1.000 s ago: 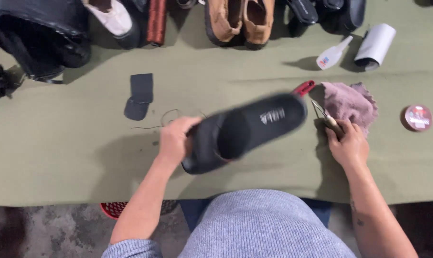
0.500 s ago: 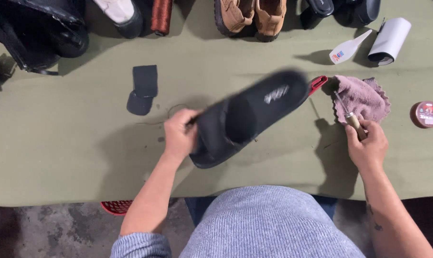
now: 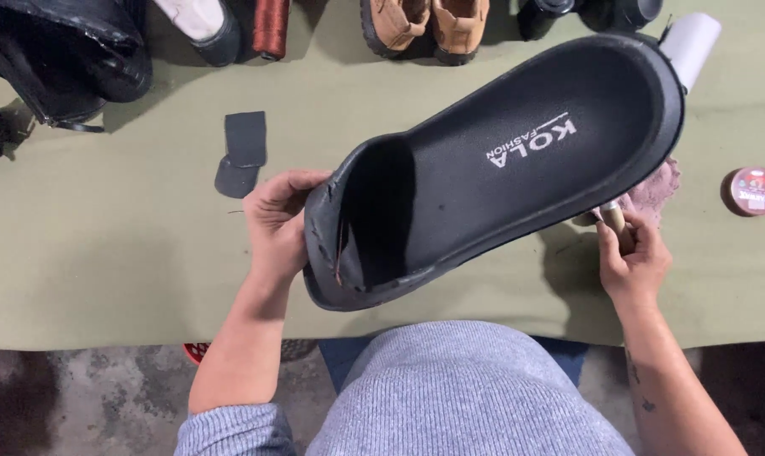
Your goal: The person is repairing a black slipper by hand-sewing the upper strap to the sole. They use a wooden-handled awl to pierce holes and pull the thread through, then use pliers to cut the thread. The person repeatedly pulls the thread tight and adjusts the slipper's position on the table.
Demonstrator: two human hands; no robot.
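- I see L hand (image 3: 277, 224) clamped on the toe end of a black slide sandal (image 3: 500, 169), thumb on the near side, fingers wrapped behind the strap edge.
- Sandal is lifted off the counter (image 3: 104, 253), close to the cam, footbed facing me, heel pointing up-right, toe down-left. White print on the footbed; I don't copy it.
- A thin reddish thread (image 3: 338, 253) runs along the inner edge of the strap opening, near the L thumb.
- R hand (image 3: 631, 262) is closed around a small tool w/ a pale wooden handle (image 3: 612, 219); tip is hidden behind the sandal's sole, so I can't tell what kind of tool.
- R hand sits just below the sandal's heel side, over the counter, next to a pinkish cloth (image 3: 656, 190) that's mostly covered by the sandal.
- Round red-lidded tin (image 3: 752, 191) lies on the counter to the right of the cloth, apart from it.
- Two dark flat cut-out pieces (image 3: 240, 152) lie on the counter up-left of the L hand, touching each other.
- Far edge of counter: black bag (image 3: 53, 51) at far left, reddish thread spool (image 3: 271, 27), pair of tan shoes (image 3: 429, 25), white roll (image 3: 693, 38) peeking from behind the sandal's heel.
- Counter is covered in olive-green fabric; I see the person's grey knit top at the bottom.
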